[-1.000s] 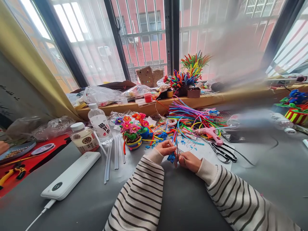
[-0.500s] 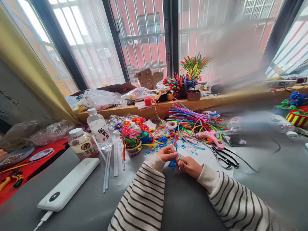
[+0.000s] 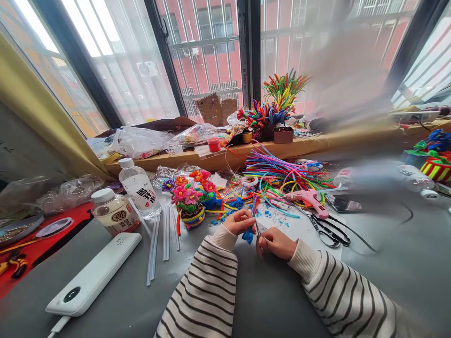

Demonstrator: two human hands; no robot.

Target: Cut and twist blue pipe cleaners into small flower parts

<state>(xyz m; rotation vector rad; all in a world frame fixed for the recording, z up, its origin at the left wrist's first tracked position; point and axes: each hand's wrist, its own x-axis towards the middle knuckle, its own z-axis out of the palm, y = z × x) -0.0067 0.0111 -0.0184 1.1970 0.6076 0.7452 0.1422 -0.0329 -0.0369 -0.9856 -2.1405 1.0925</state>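
Note:
Both hands meet over the grey table (image 3: 134, 300), just in front of me. My left hand (image 3: 239, 222) is closed, pinching a small blue pipe-cleaner piece (image 3: 248, 235) that hangs below its fingers. My right hand (image 3: 276, 242) is closed round a thin metal tool (image 3: 258, 230), its tip pointing up at the blue piece. The tool looks like small scissors or tweezers; I cannot tell which. Blue fuzz scraps lie on the white paper (image 3: 299, 227) right behind the hands. Both sleeves are striped.
A pink glue gun (image 3: 308, 198), black scissors (image 3: 329, 230) and a phone (image 3: 342, 204) lie to the right. Loose pipe cleaners (image 3: 278, 171), a pipe-cleaner flower pot (image 3: 189, 204), clear glue sticks (image 3: 165, 230), two bottles (image 3: 139, 188) and a white power bank (image 3: 93, 274) fill the left and middle.
The view has shifted slightly, so everything sits a little lower-left. My hands stay together on the blue piece, and the right hand has dropped a little toward me.

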